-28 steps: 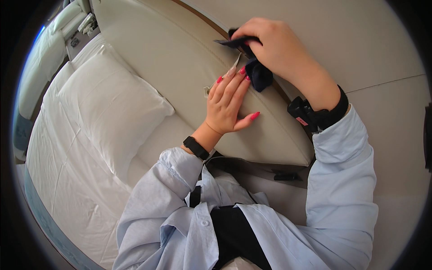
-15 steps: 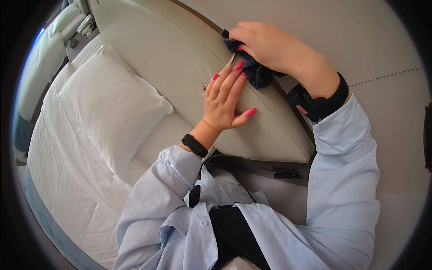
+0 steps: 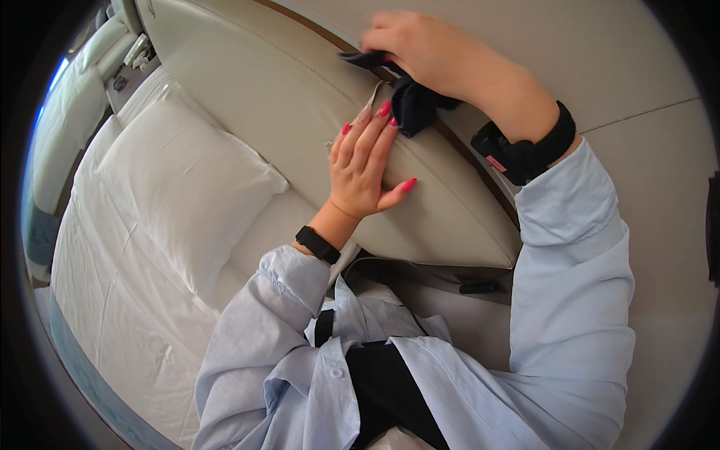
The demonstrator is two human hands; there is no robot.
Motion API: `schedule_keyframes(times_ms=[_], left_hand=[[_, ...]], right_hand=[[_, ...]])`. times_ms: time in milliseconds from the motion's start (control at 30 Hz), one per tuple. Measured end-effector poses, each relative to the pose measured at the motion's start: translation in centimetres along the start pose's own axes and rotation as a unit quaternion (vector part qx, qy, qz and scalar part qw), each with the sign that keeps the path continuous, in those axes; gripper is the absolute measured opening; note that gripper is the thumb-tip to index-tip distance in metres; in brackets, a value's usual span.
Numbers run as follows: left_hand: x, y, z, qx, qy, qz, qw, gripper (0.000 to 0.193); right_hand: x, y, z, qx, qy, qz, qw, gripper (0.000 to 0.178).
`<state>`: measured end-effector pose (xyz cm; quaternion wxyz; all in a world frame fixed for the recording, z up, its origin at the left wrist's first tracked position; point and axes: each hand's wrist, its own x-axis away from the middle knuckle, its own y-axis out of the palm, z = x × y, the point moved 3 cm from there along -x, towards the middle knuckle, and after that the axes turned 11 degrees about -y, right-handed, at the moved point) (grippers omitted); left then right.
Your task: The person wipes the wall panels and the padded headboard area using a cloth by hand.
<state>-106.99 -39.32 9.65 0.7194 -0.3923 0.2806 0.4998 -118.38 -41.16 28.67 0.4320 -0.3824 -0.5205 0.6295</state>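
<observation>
A dark navy cloth [image 3: 417, 109] hangs bunched from my right hand [image 3: 420, 49], whose fingers are closed round its upper part. The cloth drapes over the top edge of a cream padded headboard [image 3: 300, 97], beside the wall. My left hand [image 3: 361, 169] lies on the headboard's padded face, fingers stretched and thumb spread, its fingertips close to the cloth. A thin pale pointed sliver [image 3: 374, 93] shows at those fingertips; I cannot make out what it is.
On the left a white pillow [image 3: 187, 184] rests on a bed with a white sheet [image 3: 127, 300]. Small items stand on a bedside table [image 3: 133, 79] at the far left. A grey wall [image 3: 645, 165] runs along the right. Below the headboard's end lies a small black object [image 3: 478, 286] near a thin cable.
My right hand and the cloth have moved up and left along the headboard's top edge. My left hand has shifted slightly left, still on the padding.
</observation>
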Motion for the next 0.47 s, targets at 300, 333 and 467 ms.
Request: schedule_keyframes(times_ms=[300, 333, 467], left_hand=[[-0.2, -0.4, -0.3, -0.008, 0.023, -0.007, 1.000, 0.073], [-0.3, -0.4, -0.3, -0.007, 0.021, -0.006, 1.000, 0.074], [0.0, -0.3, -0.3, -0.014, 0.021, -0.011, 1.000, 0.075]], right_hand=[[0.6, 0.0, -1.5, -0.075, -0.042, -0.027, 0.996, 0.015], [0.5, -0.4, -1.7, -0.099, -0.053, -0.018, 0.993, 0.015], [0.4, -1.0, -1.7, -0.198, -0.031, -0.010, 0.980, 0.019]])
